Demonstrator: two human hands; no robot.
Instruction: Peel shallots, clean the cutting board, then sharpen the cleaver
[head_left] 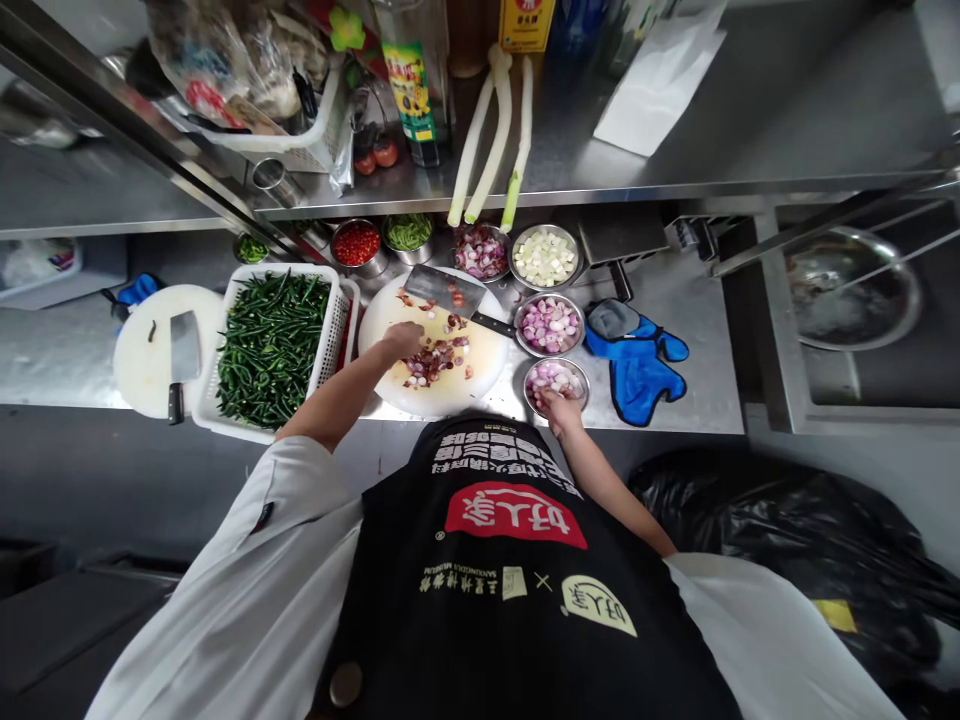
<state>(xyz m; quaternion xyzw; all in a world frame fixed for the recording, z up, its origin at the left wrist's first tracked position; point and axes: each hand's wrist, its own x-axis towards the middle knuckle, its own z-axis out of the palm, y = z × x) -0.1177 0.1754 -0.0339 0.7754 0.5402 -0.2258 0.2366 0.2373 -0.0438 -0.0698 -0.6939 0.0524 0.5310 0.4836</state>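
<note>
My left hand (405, 340) is over the round white cutting board (486, 375), fingers curled together beside unpeeled and loose shallots (429, 362). Whether it pinches a piece is hidden. At the near rim of a metal bowl of peeled shallots (551, 376), my right hand (561, 410) has its fingers bent inward, closed over the contents; what they hold is too small to make out. Across the board's far side lies a cleaver (450, 290), its black handle pointing right toward a second bowl of peeled shallots (551, 325). Reddish skins are scattered around the blade.
Left stands a white basket of green chillies (271, 350), then another board with a knife (184, 350). Behind are bowls of red chillies (355, 243), shallots (481, 252) and white cubes (545, 257). Blue gloves (641, 365) lie right, before a sink (802, 380). A shelf (570, 170) overhangs.
</note>
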